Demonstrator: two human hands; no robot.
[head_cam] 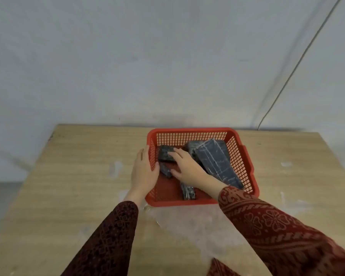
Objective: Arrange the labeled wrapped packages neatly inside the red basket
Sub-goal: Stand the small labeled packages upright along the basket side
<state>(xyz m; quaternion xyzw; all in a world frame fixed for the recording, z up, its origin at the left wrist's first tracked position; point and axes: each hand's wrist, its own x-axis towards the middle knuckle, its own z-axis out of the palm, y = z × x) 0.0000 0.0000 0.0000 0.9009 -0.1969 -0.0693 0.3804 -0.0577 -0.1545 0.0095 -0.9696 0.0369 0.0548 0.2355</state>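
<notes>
A red plastic mesh basket (191,130) stands on the wooden table. Inside it lie several dark wrapped packages: a long large one (217,160) leaning along the right side, a small one (164,154) at the far left, another small one (165,170) beneath it, and one (187,193) near the front wall. My left hand (143,172) grips the basket's left wall from outside, thumb over the rim. My right hand (185,166) reaches into the basket, fingers resting on the small far-left package; whether it grips it is unclear.
The wooden table (78,176) has pale worn patches, with a whitish smear (197,222) just in front of the basket. A grey wall stands behind the table's far edge, and a thin cable (299,62) runs down it at the right.
</notes>
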